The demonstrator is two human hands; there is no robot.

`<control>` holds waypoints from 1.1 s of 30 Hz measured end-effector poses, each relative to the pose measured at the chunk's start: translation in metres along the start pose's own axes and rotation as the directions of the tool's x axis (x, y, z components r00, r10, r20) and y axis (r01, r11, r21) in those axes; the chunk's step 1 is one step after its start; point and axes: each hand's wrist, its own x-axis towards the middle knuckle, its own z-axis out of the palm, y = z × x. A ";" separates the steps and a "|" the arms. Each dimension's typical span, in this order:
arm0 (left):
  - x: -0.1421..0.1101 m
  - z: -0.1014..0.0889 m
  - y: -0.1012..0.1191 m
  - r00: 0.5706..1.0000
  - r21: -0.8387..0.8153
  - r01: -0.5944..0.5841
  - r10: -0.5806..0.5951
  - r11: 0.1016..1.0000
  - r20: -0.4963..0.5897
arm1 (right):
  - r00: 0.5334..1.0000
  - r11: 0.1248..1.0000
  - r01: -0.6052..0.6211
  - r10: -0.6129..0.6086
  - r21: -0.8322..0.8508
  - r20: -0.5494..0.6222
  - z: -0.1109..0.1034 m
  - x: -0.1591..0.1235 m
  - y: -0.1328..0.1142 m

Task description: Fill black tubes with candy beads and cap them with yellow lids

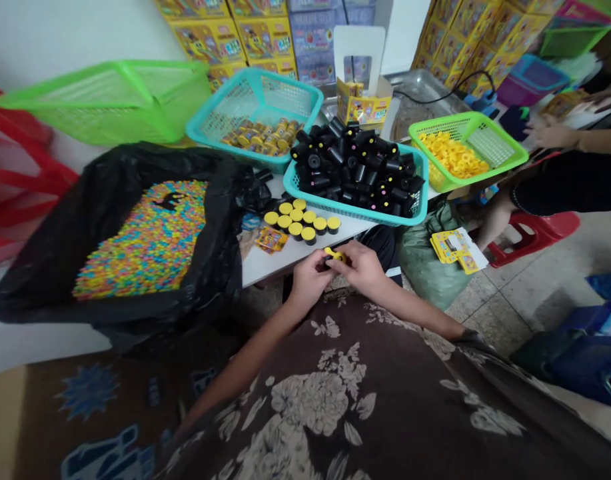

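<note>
Left hand and right hand both closed narrow, pinching small yellow plastic piece just off front edge of counter. Feels light, stiff, possibly slippery; I'd take it by edges. Yellow-topped black tubes near.

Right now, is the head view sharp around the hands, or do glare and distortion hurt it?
Head view: the wide lens bows the white table and stretches the frame edges; glare is mild, on the metal tray; the left hand, right hand and yellow piece look fairly sharp.
</note>
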 end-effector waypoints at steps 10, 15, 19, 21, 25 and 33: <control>0.008 -0.007 0.002 0.994 0.142 0.051 -0.036 0.989 -0.108 | 0.989 0.939 0.137 -0.108 -0.316 0.106 0.005 0.006 -0.001; 0.002 -0.004 0.013 0.990 0.096 0.130 -0.123 0.987 -0.075 | 0.974 0.891 0.215 -0.164 -0.400 0.158 0.009 0.010 -0.001; -0.001 -0.004 0.021 0.987 0.125 0.141 -0.130 0.982 -0.089 | 0.977 0.926 0.196 -0.157 -0.322 0.142 0.010 0.014 -0.002; 0.000 -0.002 0.023 0.991 0.132 0.120 -0.110 0.984 -0.077 | 0.984 0.947 0.167 -0.143 -0.275 0.106 0.008 0.013 -0.002; 0.003 0.004 0.025 0.991 0.114 0.131 -0.127 0.985 -0.045 | 0.992 0.958 0.121 -0.108 -0.261 0.061 0.004 0.007 -0.002; 0.008 0.005 0.020 0.987 0.157 0.158 -0.154 0.975 -0.038 | 0.987 0.928 0.159 -0.149 -0.338 0.054 0.003 0.006 0.006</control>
